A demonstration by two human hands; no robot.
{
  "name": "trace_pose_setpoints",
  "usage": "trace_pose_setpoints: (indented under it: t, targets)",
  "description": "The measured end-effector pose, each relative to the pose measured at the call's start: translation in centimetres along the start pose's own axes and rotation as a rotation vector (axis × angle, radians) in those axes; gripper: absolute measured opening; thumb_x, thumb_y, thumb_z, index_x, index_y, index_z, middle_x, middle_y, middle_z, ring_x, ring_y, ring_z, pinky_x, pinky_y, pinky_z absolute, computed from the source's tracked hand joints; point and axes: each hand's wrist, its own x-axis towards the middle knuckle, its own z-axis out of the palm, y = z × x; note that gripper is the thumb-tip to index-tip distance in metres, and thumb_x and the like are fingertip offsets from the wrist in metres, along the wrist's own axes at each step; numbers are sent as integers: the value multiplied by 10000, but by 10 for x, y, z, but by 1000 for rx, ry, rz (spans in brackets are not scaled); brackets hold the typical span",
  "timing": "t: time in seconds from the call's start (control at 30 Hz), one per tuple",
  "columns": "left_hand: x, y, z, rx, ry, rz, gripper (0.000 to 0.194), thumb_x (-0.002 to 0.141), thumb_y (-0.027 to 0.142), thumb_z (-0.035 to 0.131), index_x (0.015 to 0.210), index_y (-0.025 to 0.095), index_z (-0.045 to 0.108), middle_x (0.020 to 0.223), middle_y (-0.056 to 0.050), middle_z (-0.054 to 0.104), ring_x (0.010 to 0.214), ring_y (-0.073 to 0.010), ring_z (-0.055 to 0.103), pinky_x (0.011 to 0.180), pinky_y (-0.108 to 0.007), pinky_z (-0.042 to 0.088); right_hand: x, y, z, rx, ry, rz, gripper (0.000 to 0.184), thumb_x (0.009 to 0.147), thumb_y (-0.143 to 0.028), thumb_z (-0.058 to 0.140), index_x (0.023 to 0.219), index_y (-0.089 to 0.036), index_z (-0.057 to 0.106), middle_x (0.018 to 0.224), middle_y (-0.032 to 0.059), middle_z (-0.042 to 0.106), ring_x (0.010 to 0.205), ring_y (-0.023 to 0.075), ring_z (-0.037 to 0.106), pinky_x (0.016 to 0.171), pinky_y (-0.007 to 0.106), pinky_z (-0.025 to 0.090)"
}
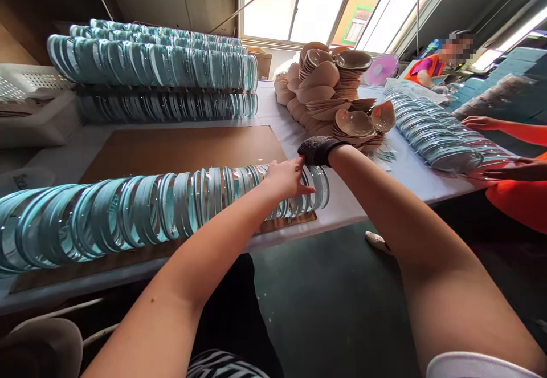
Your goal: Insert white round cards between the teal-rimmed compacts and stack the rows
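1. One long row of rimmed glass discs [170, 207] stands on edge, packed close along the near edge of the white-covered table [269, 104], with a cardboard sheet [192, 144] beneath it.
2. The left hand [284, 179], bare, lies over the right end of this row, thumb apart from the fingers; whether it is clamped on any disc, I cannot tell.
3. The right hand [318, 150], in a dark dotted glove, is at the left hand's fingertips, above the row's end; its fingers are curled, but what they close on is hidden.
4. Toward the table's far left corner are stacked rows of similar glass [149, 61], with a white basket [51, 127] at the left edge.
5. Tan curved shells [316, 78] are heaped toward the far edge.
6. Along the right edge lie overlapping glass pieces [431, 133], another person's hands [482, 122] beside them.
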Motion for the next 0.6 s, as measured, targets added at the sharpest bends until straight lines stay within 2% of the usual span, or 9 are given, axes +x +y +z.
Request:
trace_pose_setpoints:
  t: [0.07,0.1,0.17,0.23,0.3,0.37,0.53,0.6]
  targets:
    - [1,0,1,-2,-1,-4,864,720,716,620,1404,246,382,1250,-108,659,1154,-290,612,970,-417,421,-4,-1,-8,-24,-226,-56,483,900,-233,452,535,52,591,629,103,659,624,22,610,661,229,386]
    - [0,0,2,-1,0,-3,854,722,723,612,1397,248,392,1257,-109,656,1160,-287,608,978,-413,413,-7,-3,-13,-42,-291,-77,454,889,-224,454,582,68,619,637,97,663,622,16,603,659,227,379]
    - [-1,0,3,2,7,-8,831,718,726,614,1366,242,424,1254,-111,658,1153,-285,610,984,-413,406,-10,-10,-20,-90,-373,-113,351,857,-195,497,733,78,682,681,78,684,641,18,605,655,212,367]
    - [-3,0,2,6,16,-11,802,711,713,631,1327,230,457,1229,-111,671,1133,-287,619,977,-417,410,-10,-17,-25,-126,-434,-132,245,787,-160,595,900,9,731,717,41,709,643,34,614,635,182,366]
    - [-5,0,0,7,21,-11,773,713,699,639,1298,221,474,1203,-108,683,1114,-285,628,962,-418,421,-10,-21,-28,-127,-474,-154,284,705,-127,663,971,-96,756,722,0,722,622,55,615,600,157,384]
    - [-7,0,-1,3,26,-2,754,719,695,637,1285,223,477,1180,-98,692,1102,-280,634,952,-416,428,-9,-20,-28,-115,-488,-180,303,675,-115,668,959,-154,768,710,-22,723,606,72,611,577,153,410]
    - [-9,0,1,17,50,25,717,724,696,639,1249,230,495,1157,-89,698,1085,-276,641,942,-403,430,-8,-14,-26,-102,-478,-180,275,682,-145,660,931,-173,775,721,-16,726,677,107,635,657,181,458]
    - [-9,-1,2,31,66,41,688,742,682,632,1242,228,502,1196,-93,681,1096,-276,636,939,-394,432,-10,-15,-27,-79,-436,-174,241,662,-145,680,879,-172,780,685,-13,716,684,122,635,688,201,466]
